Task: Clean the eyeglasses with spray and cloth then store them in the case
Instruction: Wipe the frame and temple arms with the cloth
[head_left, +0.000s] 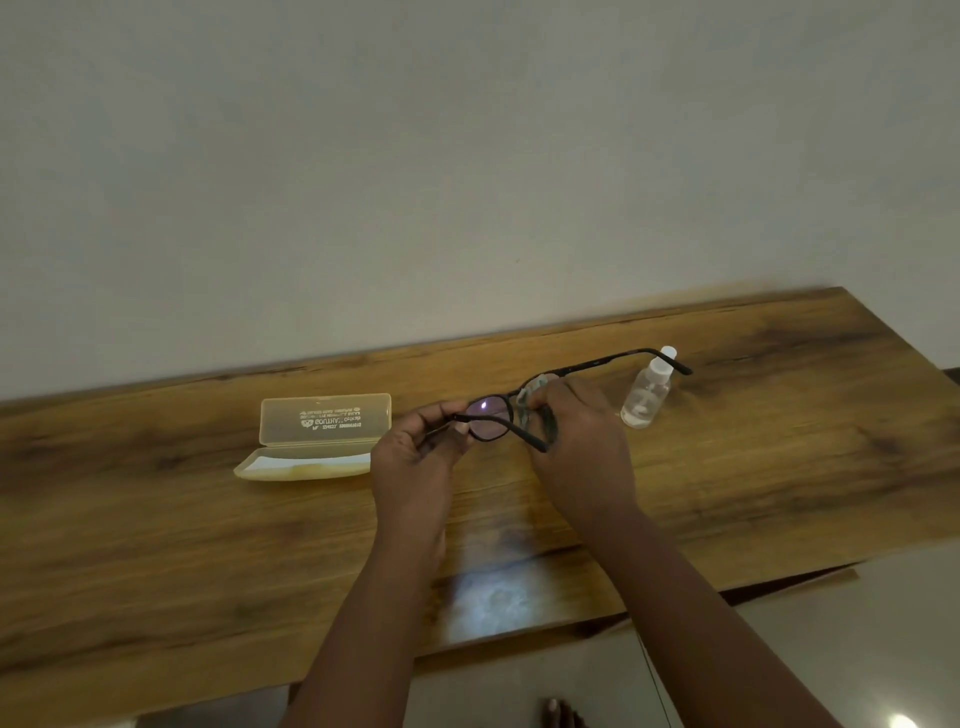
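Dark-framed eyeglasses (491, 418) are held above the middle of the wooden table (156, 545), temples unfolded. My left hand (415, 457) pinches the frame at the left lens edge. My right hand (576, 441) pinches a pale cloth (531, 391) around the right lens, which is mostly hidden. A small clear spray bottle (647, 389) with a white cap stands upright just right of my right hand. The translucent yellowish case (317, 436) lies open to the left of my left hand, lid raised.
The table backs onto a plain pale wall (467, 156). Its near edge runs diagonally across the lower frame, with a light tiled floor (831, 623) below and toes (561, 714) at the bottom edge. A bright reflection shines on the tabletop between my forearms.
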